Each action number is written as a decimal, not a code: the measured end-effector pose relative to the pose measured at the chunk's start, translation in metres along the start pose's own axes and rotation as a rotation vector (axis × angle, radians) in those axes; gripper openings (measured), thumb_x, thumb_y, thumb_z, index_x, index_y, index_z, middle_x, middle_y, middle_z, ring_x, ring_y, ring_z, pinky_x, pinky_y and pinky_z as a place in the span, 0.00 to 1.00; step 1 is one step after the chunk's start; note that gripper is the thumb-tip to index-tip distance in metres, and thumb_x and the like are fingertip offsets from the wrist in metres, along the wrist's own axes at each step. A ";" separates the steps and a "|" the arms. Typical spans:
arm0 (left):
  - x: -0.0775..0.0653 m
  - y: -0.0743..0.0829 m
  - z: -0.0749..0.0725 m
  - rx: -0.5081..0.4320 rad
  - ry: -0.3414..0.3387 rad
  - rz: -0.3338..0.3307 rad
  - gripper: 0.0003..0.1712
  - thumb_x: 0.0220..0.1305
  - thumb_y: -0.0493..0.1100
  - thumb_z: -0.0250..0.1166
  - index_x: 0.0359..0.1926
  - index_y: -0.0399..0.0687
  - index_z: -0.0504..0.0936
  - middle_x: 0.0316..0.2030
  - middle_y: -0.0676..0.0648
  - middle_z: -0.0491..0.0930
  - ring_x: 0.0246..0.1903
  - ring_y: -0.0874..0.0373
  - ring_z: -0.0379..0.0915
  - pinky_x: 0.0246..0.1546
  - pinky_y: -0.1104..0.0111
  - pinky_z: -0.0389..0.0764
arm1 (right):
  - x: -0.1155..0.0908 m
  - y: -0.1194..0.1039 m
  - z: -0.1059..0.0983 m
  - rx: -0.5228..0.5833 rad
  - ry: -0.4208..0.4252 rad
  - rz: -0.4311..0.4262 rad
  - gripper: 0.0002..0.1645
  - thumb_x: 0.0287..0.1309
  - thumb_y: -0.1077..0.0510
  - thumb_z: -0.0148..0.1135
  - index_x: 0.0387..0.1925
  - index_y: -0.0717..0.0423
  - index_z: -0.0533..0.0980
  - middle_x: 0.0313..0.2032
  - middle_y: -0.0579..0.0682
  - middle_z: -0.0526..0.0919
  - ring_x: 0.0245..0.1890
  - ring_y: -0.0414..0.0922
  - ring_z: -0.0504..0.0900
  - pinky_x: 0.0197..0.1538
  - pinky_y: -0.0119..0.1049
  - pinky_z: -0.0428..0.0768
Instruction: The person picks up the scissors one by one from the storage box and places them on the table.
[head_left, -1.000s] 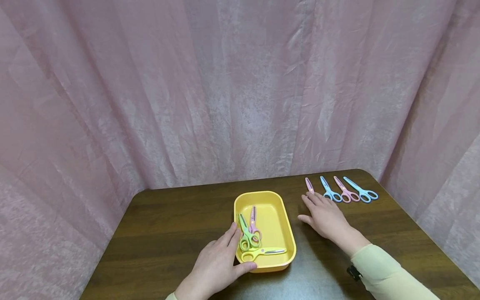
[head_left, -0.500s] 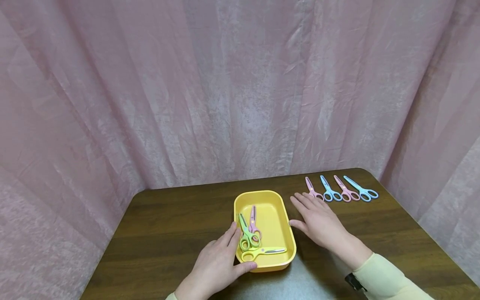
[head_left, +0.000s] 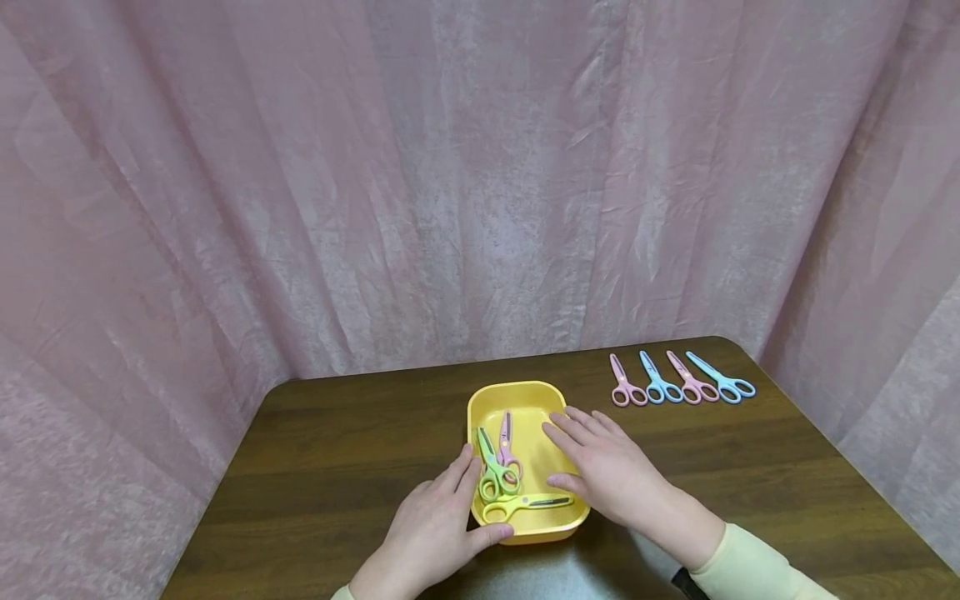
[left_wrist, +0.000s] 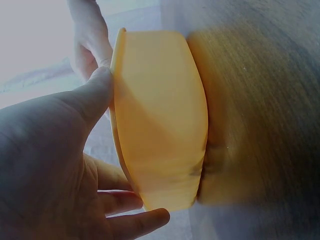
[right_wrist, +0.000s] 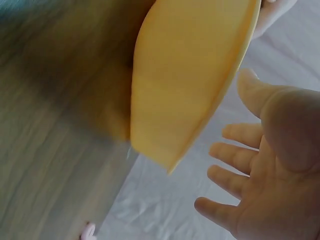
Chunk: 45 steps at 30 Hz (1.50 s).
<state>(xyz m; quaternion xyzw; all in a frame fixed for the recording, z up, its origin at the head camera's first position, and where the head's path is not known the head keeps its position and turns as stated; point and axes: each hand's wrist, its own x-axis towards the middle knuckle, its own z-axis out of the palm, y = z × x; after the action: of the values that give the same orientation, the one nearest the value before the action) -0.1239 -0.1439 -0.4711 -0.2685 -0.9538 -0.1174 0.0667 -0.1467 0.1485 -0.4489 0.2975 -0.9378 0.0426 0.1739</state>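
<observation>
right hand [head_left: 603,467] is loose and released over the yellow tray's [head_left: 517,387] right side; left hand [head_left: 431,521] touches its near left corner.
the left fingers and thumb lie extended along the edge. green scissors [head_left: 495,468], pink scissors [head_left: 506,442] and yellow scissors [head_left: 523,502] lie in the tray between the hands; two pink pairs [head_left: 621,382] and two blue pairs [head_left: 652,373] rest on the tabletop [head_left: 360,450] beyond the right hand.
</observation>
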 end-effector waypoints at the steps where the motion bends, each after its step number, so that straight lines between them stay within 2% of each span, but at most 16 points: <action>1: 0.000 0.000 0.000 0.001 0.000 -0.001 0.62 0.68 0.82 0.63 0.80 0.36 0.71 0.81 0.36 0.67 0.71 0.44 0.76 0.62 0.47 0.83 | 0.000 -0.003 0.000 -0.006 -0.007 -0.015 0.44 0.66 0.38 0.77 0.74 0.59 0.78 0.72 0.59 0.80 0.75 0.60 0.75 0.75 0.64 0.71; 6: 0.000 0.000 0.001 0.008 -0.004 -0.004 0.62 0.68 0.82 0.63 0.80 0.36 0.71 0.81 0.36 0.67 0.71 0.44 0.76 0.61 0.47 0.84 | 0.003 -0.013 0.004 -0.003 -0.057 -0.069 0.43 0.66 0.35 0.76 0.72 0.57 0.80 0.72 0.56 0.81 0.74 0.59 0.76 0.74 0.63 0.73; 11: 0.000 0.001 0.000 0.007 -0.020 -0.010 0.62 0.69 0.82 0.62 0.80 0.36 0.71 0.81 0.37 0.66 0.72 0.44 0.75 0.63 0.46 0.83 | 0.008 -0.020 0.008 0.027 -0.103 -0.096 0.42 0.63 0.37 0.79 0.70 0.55 0.82 0.71 0.56 0.82 0.73 0.58 0.77 0.73 0.63 0.74; 16: 0.001 0.001 0.000 0.007 -0.031 -0.012 0.60 0.69 0.80 0.65 0.81 0.36 0.71 0.82 0.37 0.66 0.73 0.44 0.74 0.63 0.46 0.82 | 0.012 -0.023 0.012 0.042 -0.116 -0.128 0.41 0.58 0.38 0.83 0.67 0.53 0.84 0.68 0.55 0.84 0.71 0.58 0.79 0.72 0.63 0.75; 20: 0.001 0.001 0.000 0.014 -0.032 -0.010 0.61 0.69 0.82 0.62 0.81 0.36 0.71 0.82 0.37 0.66 0.73 0.44 0.74 0.63 0.47 0.83 | 0.016 -0.026 0.013 0.035 -0.131 -0.150 0.40 0.55 0.39 0.85 0.65 0.52 0.85 0.65 0.54 0.86 0.68 0.57 0.81 0.71 0.63 0.76; 25: 0.001 0.000 0.000 0.017 -0.024 -0.009 0.63 0.69 0.84 0.58 0.81 0.37 0.71 0.82 0.38 0.66 0.73 0.45 0.75 0.62 0.47 0.83 | 0.020 -0.030 0.014 0.043 -0.182 -0.146 0.36 0.51 0.42 0.87 0.60 0.50 0.87 0.59 0.50 0.88 0.61 0.52 0.84 0.70 0.62 0.77; 29: 0.001 0.001 0.000 0.005 -0.020 -0.011 0.62 0.69 0.82 0.62 0.81 0.36 0.71 0.81 0.38 0.66 0.72 0.44 0.75 0.61 0.47 0.83 | 0.023 -0.033 0.016 0.037 -0.206 -0.148 0.31 0.49 0.45 0.88 0.55 0.46 0.89 0.53 0.46 0.89 0.56 0.48 0.86 0.69 0.60 0.77; 35: 0.000 0.001 0.000 -0.003 -0.015 -0.010 0.61 0.68 0.81 0.64 0.80 0.36 0.72 0.81 0.37 0.67 0.71 0.44 0.76 0.61 0.46 0.83 | 0.028 -0.033 0.021 0.003 -0.238 -0.143 0.30 0.46 0.49 0.89 0.53 0.42 0.89 0.44 0.42 0.88 0.49 0.47 0.86 0.67 0.59 0.78; 41: 0.000 0.000 0.001 0.007 -0.004 -0.006 0.61 0.69 0.83 0.61 0.80 0.37 0.73 0.81 0.37 0.68 0.71 0.44 0.76 0.60 0.47 0.84 | 0.031 -0.031 0.024 0.000 -0.254 -0.128 0.27 0.46 0.54 0.89 0.50 0.41 0.89 0.41 0.43 0.89 0.47 0.48 0.87 0.67 0.60 0.79; 45: 0.000 0.000 0.001 0.012 -0.001 -0.007 0.62 0.68 0.84 0.59 0.80 0.37 0.73 0.80 0.38 0.68 0.71 0.44 0.76 0.60 0.48 0.84 | 0.032 -0.030 0.027 -0.018 -0.229 -0.144 0.25 0.46 0.57 0.88 0.48 0.41 0.89 0.40 0.43 0.89 0.45 0.48 0.88 0.65 0.59 0.80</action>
<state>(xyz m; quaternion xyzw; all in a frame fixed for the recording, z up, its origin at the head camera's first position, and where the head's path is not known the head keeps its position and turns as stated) -0.1239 -0.1440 -0.4722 -0.2649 -0.9554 -0.1117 0.0674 -0.1620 0.1012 -0.4631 0.3653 -0.9281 -0.0128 0.0710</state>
